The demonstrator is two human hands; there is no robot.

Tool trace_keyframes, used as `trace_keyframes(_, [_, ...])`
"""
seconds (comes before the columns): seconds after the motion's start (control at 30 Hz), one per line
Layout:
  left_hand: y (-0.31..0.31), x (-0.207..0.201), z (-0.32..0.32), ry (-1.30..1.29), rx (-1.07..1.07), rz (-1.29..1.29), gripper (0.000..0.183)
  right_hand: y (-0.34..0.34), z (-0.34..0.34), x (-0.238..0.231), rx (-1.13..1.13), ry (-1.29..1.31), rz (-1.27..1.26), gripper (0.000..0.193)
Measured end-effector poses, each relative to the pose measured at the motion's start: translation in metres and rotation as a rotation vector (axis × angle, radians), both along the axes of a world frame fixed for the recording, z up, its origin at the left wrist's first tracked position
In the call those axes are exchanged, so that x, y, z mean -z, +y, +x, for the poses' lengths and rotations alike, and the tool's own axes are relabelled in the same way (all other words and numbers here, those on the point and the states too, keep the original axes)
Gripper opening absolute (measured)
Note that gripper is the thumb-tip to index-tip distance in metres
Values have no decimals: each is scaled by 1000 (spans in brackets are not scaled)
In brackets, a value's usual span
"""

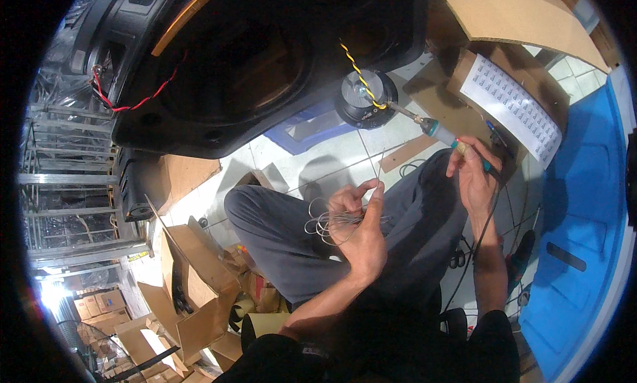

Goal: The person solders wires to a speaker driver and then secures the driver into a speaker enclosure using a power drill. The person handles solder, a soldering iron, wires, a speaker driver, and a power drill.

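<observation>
My right hand [474,170] is closed round the handle of a soldering iron [441,132], its tip pointing to the upper left. That tip lies at or very near the terminal of a round black speaker driver [366,91], where a twisted yellow-and-black wire [358,70] ends; exact contact is too small to tell. Over my lap, my left hand [361,224] grips a loose coil of thin silvery solder wire [325,222]. One strand sticks up between thumb and fingers toward the driver. Above stands a large black speaker cabinet [219,127] with round openings.
A red-and-black twisted wire [142,104] hangs from the cabinet's left. A printed label sheet [511,107] lies on cardboard at the right, beside a blue plastic panel [577,204]. Opened cardboard boxes [192,283] stand lower left. The iron's black cord [474,253] runs past my right forearm.
</observation>
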State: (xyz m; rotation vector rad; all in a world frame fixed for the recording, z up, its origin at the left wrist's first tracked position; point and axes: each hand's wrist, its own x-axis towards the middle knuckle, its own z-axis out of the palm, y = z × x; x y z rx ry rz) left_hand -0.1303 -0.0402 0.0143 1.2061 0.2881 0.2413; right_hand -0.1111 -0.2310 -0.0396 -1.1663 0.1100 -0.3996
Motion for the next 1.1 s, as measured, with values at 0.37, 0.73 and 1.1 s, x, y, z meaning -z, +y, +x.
trace_keyframes(0.37, [1,-2,0,-6,-5,-25,36,2,-1,-4,40,-9,-105,24])
trace_keyframes(0.73, [3,-6,-1,17,-7,-28,34,1,-3,-1,11,0,-12,25])
trace_keyframes(1.1, [39,-9,18,280,96,-253,14,-11,-24,7,88,28,243,26])
